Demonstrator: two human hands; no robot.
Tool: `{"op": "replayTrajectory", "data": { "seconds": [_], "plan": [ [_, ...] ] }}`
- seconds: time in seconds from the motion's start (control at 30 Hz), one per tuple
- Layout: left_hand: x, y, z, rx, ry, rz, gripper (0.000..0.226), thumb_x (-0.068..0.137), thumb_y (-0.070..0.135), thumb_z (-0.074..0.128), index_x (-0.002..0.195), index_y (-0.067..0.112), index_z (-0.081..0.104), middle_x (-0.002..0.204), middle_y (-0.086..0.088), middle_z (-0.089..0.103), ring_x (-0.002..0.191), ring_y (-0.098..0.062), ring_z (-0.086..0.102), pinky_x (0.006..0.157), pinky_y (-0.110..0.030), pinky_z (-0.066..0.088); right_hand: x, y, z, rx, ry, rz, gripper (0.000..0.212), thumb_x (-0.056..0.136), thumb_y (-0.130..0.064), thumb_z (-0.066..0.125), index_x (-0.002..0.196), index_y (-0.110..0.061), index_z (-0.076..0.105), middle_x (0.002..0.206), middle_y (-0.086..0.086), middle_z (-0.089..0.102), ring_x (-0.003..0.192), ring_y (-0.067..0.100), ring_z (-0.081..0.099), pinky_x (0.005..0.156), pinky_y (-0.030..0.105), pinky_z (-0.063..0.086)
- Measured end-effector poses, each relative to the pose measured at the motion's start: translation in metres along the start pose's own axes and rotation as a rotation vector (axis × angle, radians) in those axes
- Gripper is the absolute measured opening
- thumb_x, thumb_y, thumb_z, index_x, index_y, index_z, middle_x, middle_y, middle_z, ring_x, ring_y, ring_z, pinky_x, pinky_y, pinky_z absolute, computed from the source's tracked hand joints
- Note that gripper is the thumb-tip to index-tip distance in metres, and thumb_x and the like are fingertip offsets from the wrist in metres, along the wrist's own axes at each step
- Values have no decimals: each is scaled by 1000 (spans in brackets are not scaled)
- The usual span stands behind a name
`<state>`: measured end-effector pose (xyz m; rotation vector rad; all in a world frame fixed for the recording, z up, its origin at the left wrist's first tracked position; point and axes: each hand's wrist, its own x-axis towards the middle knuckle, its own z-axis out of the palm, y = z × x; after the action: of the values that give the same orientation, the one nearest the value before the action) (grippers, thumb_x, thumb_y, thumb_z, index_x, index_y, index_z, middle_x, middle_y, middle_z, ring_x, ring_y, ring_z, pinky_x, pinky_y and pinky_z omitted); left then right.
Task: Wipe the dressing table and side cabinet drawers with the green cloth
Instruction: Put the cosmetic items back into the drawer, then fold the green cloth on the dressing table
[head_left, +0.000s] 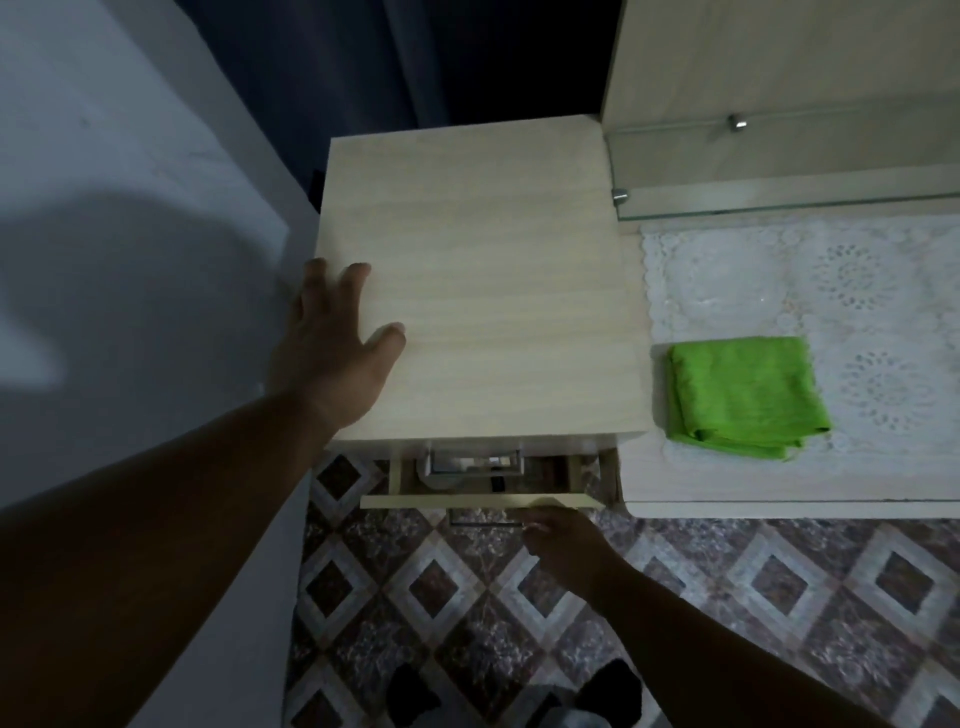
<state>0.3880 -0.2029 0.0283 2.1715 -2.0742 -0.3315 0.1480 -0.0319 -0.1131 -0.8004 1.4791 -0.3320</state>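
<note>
A pale grey wall (104, 208) fills the left of the frame, with a dark curtain (363, 52) at the top centre. Tiled floor (779, 597) in a brown-and-cream diamond pattern spreads across the bottom. At the right sits the dressing table (675, 488), light wood grain, its top covered by a white lace mat (779, 280) and backed by a glass shelf (779, 202) on metal pegs. The side cabinet (483, 291) stands in the centre, touching the dressing table on its right and close against the wall on its left; its top is bare, smooth laminate. Its top drawer (483, 501) is pulled partly out over the floor, with dim items inside that are too dark to identify. The folded green cloth (743, 395), plush and square, lies on the lace mat near the table's front edge, just right of the cabinet. The left hand (337, 353) rests flat on the cabinet's left edge, fingers spread. The right hand (566, 540) curls around the drawer's dark handle (483, 524) below the drawer front.
</note>
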Motion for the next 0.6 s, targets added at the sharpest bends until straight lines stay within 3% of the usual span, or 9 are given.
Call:
{"op": "replayTrajectory", "data": {
  "seconds": [0.07,0.17,0.23,0.27,0.33,0.37,0.43,0.53,0.6],
  "plan": [
    [1,0,0,9,5,23,68,92,56,49,148,34,18,160,-2,12,144,-35,24,96,-58,45,5,-9,-6,-82,-40,-34,19,98,-3,58,100,-21,65,76,-8,61,51,-3,51,53,14,39],
    [2,-1,1,28,6,13,70,92,56,48,151,32,18,162,-5,10,145,-36,22,100,-58,42,7,-19,-12,-100,-58,-22,36,96,-11,62,123,-35,56,86,2,67,41,-4,47,48,16,38],
    [2,-1,3,47,19,16,71,93,55,50,152,31,18,164,-7,10,145,-36,22,101,-58,41,1,-24,-17,-170,-82,-53,53,94,-16,63,137,-42,46,105,8,72,52,-4,51,54,17,43],
    [1,-3,4,58,31,27,72,93,54,51,152,29,19,163,-9,12,144,-38,24,100,-59,41,-5,-26,-18,-215,-85,-80,55,93,-18,63,139,-43,45,118,8,70,66,-1,57,64,20,49],
    [1,-5,4,83,46,51,72,93,52,54,152,26,23,161,-16,17,140,-43,29,101,-60,42,-24,-34,-28,-301,-78,-113,46,94,-19,61,137,-36,54,124,-1,64,92,4,59,85,21,49],
    [2,-3,3,92,44,55,71,92,53,53,151,24,25,160,-18,20,140,-44,31,104,-59,40,-35,-37,-38,-350,-70,-143,39,95,-18,60,133,-29,61,118,-6,63,94,2,58,84,13,46],
    [0,1,-1,110,42,69,72,89,58,43,149,19,32,157,-22,26,140,-44,32,108,-58,36,-60,-41,-61,-435,-17,-220,29,94,-17,59,120,-23,70,101,-13,63,78,-8,55,70,1,38],
    [-3,8,-12,179,45,142,69,86,52,39,143,12,46,153,-24,35,135,-44,40,104,-57,38,-96,-50,-108,-525,153,-350,22,87,-19,63,103,-25,76,85,-15,67,68,-8,58,68,9,42],
    [-10,14,-18,210,48,205,59,88,43,40,136,12,56,149,-21,41,128,-43,47,96,-56,42,-102,-48,-146,-657,381,-459,21,77,-16,66,94,-23,76,81,-11,71,68,0,61,67,16,46]
  ]
}}
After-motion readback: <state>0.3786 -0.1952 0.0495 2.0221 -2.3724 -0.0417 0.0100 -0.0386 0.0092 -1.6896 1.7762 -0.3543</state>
